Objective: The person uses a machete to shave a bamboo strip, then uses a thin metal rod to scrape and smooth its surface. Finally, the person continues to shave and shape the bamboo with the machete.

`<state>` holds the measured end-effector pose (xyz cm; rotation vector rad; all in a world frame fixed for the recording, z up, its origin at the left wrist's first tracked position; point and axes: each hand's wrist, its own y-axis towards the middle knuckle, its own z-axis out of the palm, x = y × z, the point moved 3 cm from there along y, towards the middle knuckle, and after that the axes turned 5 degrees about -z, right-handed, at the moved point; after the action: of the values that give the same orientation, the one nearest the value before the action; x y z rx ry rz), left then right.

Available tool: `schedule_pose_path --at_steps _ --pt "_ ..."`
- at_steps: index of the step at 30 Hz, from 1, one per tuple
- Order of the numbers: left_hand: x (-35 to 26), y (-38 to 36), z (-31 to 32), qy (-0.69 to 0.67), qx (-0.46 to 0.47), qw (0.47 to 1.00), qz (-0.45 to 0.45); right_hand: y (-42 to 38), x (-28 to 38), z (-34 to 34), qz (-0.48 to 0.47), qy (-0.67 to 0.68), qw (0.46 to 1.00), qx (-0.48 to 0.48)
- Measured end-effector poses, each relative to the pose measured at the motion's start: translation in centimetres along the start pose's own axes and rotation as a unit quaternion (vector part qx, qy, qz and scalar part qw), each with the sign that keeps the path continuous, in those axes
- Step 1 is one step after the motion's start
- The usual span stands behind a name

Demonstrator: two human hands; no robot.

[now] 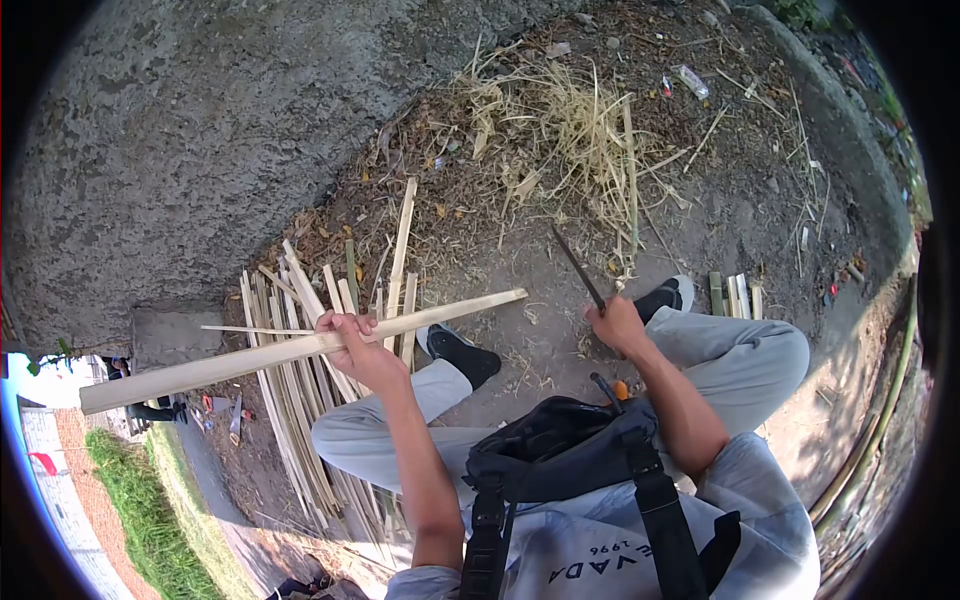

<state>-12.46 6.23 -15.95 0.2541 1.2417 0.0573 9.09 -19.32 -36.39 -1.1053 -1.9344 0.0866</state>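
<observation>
A long pale strip of split bamboo (230, 362) lies across my left hand (357, 345), whose fingers are closed around it. A thinner sliver (255, 330) sticks out to the left beside the strip at the same hand. In my right hand (615, 325) is the handle of a dark, narrow knife (578, 266), its blade pointing up and to the left. The knife and the strip are apart. The strip's right end reaches over the ground between my feet.
Many bamboo strips (290, 400) lie stacked at the left by my knee. A heap of shavings (590, 120) is on the ground ahead. A concrete wall (200, 150) stands at the upper left. A black bag (560, 450) rests at my waist.
</observation>
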Motion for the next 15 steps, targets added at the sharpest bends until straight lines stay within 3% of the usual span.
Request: schedule_pose_path --at_steps 10,15 --pt "-0.1 -1.0 -1.3 0.162 0.062 0.985 0.014 -0.3 -0.2 0.9 -0.053 -0.019 0.998 -0.015" --pt "-0.6 -1.2 -0.9 0.201 0.109 0.973 0.021 -0.3 0.0 0.5 -0.026 -0.024 0.999 0.005"
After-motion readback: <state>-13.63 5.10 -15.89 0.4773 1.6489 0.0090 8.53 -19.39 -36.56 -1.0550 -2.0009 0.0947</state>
